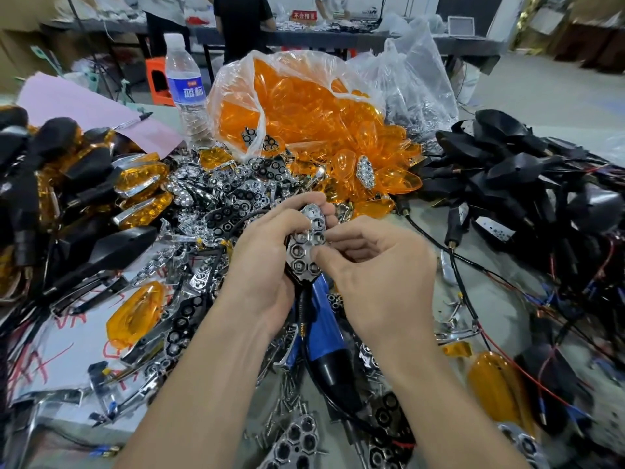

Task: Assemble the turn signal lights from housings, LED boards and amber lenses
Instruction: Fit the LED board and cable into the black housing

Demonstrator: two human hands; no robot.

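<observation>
From the head view, my left hand (pixel 260 252) grips the black housing (pixel 293 277) and my right hand (pixel 378 265) pinches the chrome plate (pixel 306 245) lying in it. I'd press evenly around its rim so it sits square before reaching beyond both hands for an amber lens (pixel 399 179).

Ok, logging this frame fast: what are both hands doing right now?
Left hand: grips the chrome reflector piece.
Right hand: pinches its right edge.
</observation>
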